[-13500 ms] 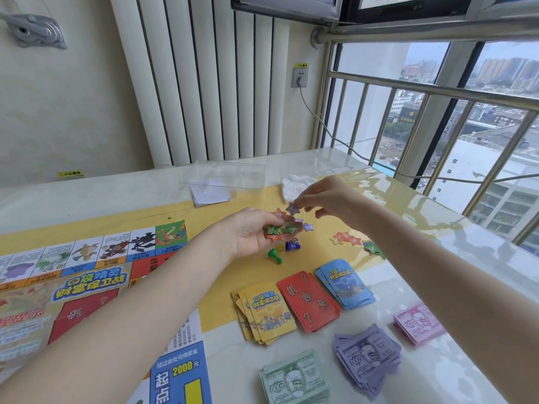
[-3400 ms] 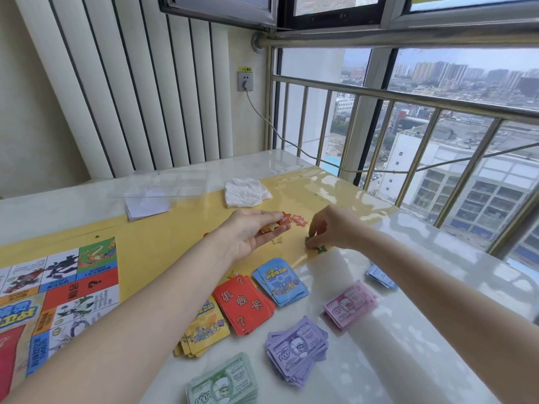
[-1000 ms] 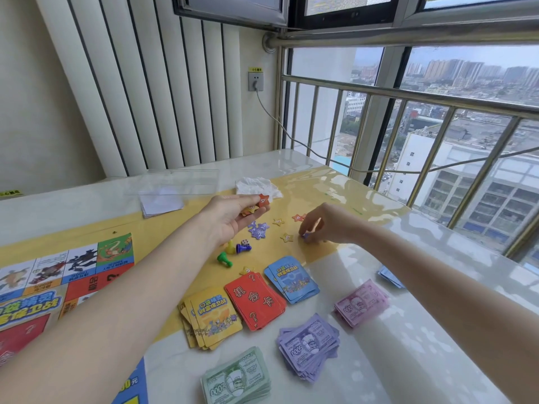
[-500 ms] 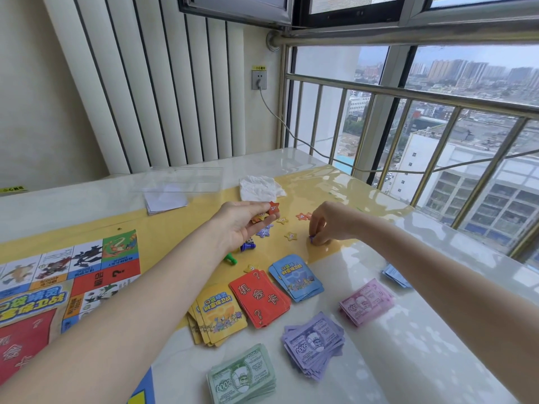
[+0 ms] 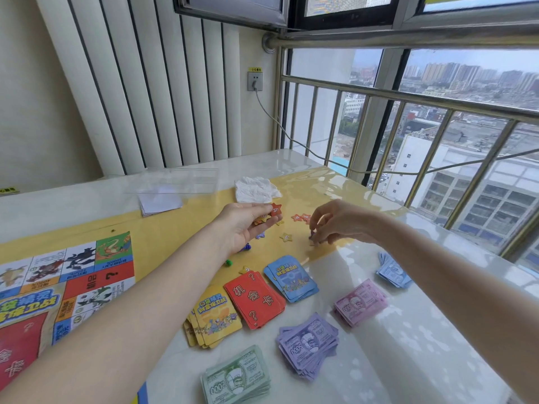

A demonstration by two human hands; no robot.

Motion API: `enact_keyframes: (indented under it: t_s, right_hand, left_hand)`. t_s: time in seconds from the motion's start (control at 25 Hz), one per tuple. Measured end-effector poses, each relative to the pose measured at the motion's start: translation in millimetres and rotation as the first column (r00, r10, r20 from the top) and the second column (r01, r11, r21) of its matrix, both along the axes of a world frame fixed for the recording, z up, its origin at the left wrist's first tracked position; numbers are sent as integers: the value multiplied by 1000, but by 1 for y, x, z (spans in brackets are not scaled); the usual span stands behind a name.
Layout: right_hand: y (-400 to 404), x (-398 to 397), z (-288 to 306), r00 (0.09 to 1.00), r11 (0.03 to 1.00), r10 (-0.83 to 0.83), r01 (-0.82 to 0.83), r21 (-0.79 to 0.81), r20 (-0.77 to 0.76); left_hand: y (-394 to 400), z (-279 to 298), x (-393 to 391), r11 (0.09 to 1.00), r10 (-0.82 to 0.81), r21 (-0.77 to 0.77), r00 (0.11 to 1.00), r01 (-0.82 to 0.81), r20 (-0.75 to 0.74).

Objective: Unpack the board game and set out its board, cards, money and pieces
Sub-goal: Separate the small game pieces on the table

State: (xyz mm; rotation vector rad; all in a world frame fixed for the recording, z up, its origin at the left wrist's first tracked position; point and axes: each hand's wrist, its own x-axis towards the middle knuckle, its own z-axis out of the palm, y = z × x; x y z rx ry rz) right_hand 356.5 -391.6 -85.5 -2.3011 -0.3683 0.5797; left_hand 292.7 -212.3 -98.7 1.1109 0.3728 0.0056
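Observation:
My left hand (image 5: 248, 224) hovers palm-up over the table and holds several star tokens, a red star (image 5: 276, 210) pinched at its fingertips. My right hand (image 5: 335, 221) is raised slightly and pinches a small purple token (image 5: 312, 235). Loose star tokens (image 5: 300, 217) and a yellow star (image 5: 286, 237) lie between the hands. The game board (image 5: 67, 284) lies at the left. Yellow (image 5: 214, 314), red (image 5: 254, 300) and blue (image 5: 291, 277) card stacks sit in a row. Green (image 5: 234, 380), purple (image 5: 309, 344), pink (image 5: 360, 301) and blue (image 5: 392, 271) money piles lie nearer.
A crumpled white tissue (image 5: 256, 189) lies behind my left hand. A clear plastic lid (image 5: 175, 180) over folded paper (image 5: 159, 202) sits at the back. A cable (image 5: 291, 138) runs from the wall socket along the railing. Pawns (image 5: 229, 262) peek out under my left wrist.
My right hand has lifted off the table with the small purple token in its fingertips. My left hand stays in place, still holding stars.

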Motion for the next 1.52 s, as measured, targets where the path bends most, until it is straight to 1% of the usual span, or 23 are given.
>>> enact_keyframes:
  t_s: [0.04,0.08,0.12,0.16,0.2,0.24,0.32,0.44,0.48,0.56,0.64,0.68,0.72,0.84,0.88,0.96,1.04,1.08,1.16,1.28,1.32,1.4,1.52]
  right_hand:
    - [-3,3,2,998,999,-32,30,30,52]
    - [-7,8,4,982,998,-69,68,13,176]
    - [-11,15,5,933,992,-78,108,-69,352]
    - [-15,21,2,859,970,-41,156,-184,511]
    - [-18,26,-2,786,937,30,193,-292,617]
    - [-20,30,-8,737,905,111,202,-374,667]
    - [-20,32,-23,724,864,216,172,-474,655]
    - [-17,29,-26,803,868,206,113,-483,559]
    - [-16,29,-23,845,895,155,100,-434,513]
    - [-18,29,-15,905,965,-10,119,-232,425]
    - [-20,30,-6,905,984,-161,180,-11,394]
    - [-20,30,-2,900,981,-187,190,32,393]
    - [-20,29,0,897,984,-170,180,15,409]
    - [-20,26,-3,864,977,-27,129,-169,502]
    - [-18,22,-3,854,978,-10,117,-174,521]
    - [-8,15,-1,855,996,-39,77,-53,516]
    - [11,6,7,915,985,-55,-16,174,401]
    - [22,1,11,941,965,-29,-61,254,338]
    - [43,-9,14,962,950,39,-120,289,272]
    - [59,-15,12,943,973,82,-146,181,323]
    - [60,-15,11,943,973,63,-131,191,326]
    - [60,-14,9,957,958,4,-87,274,291]
    - [59,-12,7,977,921,-23,-61,386,211]
  left_hand:
    - [-2,0,1,1000,-1,1,1000,1,-2]
    - [-3,-1,1,1000,-3,2,1000,3,-4]
    - [-5,-1,1,1000,-8,2,1000,8,-5]
    - [-7,-1,1,1000,-13,0,1000,13,-8]
    - [-8,0,1,1000,-16,-2,1000,16,-10]
    - [-9,0,1,1000,-16,-2,1000,16,-11]
    - [-7,-1,0,1000,-3,6,1000,3,-10]
    - [-2,-1,2,1000,16,10,1000,-16,-6]
    - [-1,-1,2,1000,19,9,1000,-19,-7]
    - [-1,-2,2,1000,16,7,1000,-16,-9]
    - [-2,-2,2,1000,13,12,1000,-13,-7]
    - [-2,-3,2,1000,14,13,1000,-13,-6]
    - [-2,-3,2,1000,12,12,1000,-12,-7]
    - [0,-3,1,1000,5,5,1000,-5,-9]
    - [2,-3,1,1000,10,5,1000,-9,-10]
    - [7,-2,1,1000,23,8,1000,-23,-18]
    - [12,1,1,1000,9,-6,999,-10,-40]
    - [14,3,0,1000,-15,-9,998,15,-54]
    - [17,6,-4,996,-84,-6,994,84,-77]
    - [22,9,-12,987,-157,-36,985,155,-64]
    - [24,10,-14,985,-167,-56,985,165,-44]
    - [29,10,-16,982,-178,-65,984,177,-16]
    - [32,9,-16,980,-200,0,980,200,-7]
